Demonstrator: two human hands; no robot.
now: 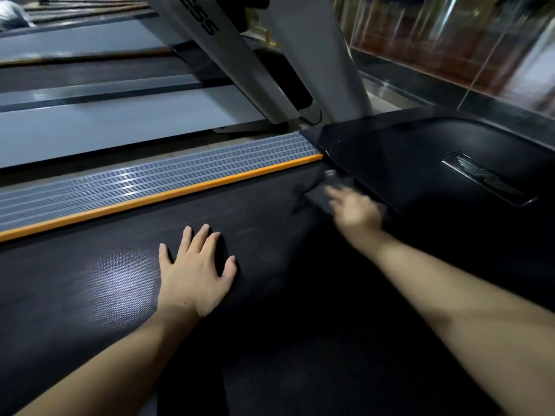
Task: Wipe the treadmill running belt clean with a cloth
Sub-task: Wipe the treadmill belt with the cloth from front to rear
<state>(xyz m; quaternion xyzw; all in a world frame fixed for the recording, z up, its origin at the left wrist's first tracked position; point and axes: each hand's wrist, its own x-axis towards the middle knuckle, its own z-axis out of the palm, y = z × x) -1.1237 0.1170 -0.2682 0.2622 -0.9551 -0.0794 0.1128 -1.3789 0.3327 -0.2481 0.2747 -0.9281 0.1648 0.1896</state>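
Two bare hands are working on the running belt (270, 295): left hand (195, 271) pressing flat, fingers spread; blurred right hand (354, 213) pushing a dark cloth (318, 195) beside the motor cover (435, 175), grip indiscernible. Cloth risks snagging under the cover's edge.

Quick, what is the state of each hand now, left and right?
Left hand: open, fingers spread, resting flat on the running belt.
Right hand: blurred, on a dark cloth by the motor cover; grip cannot be told.
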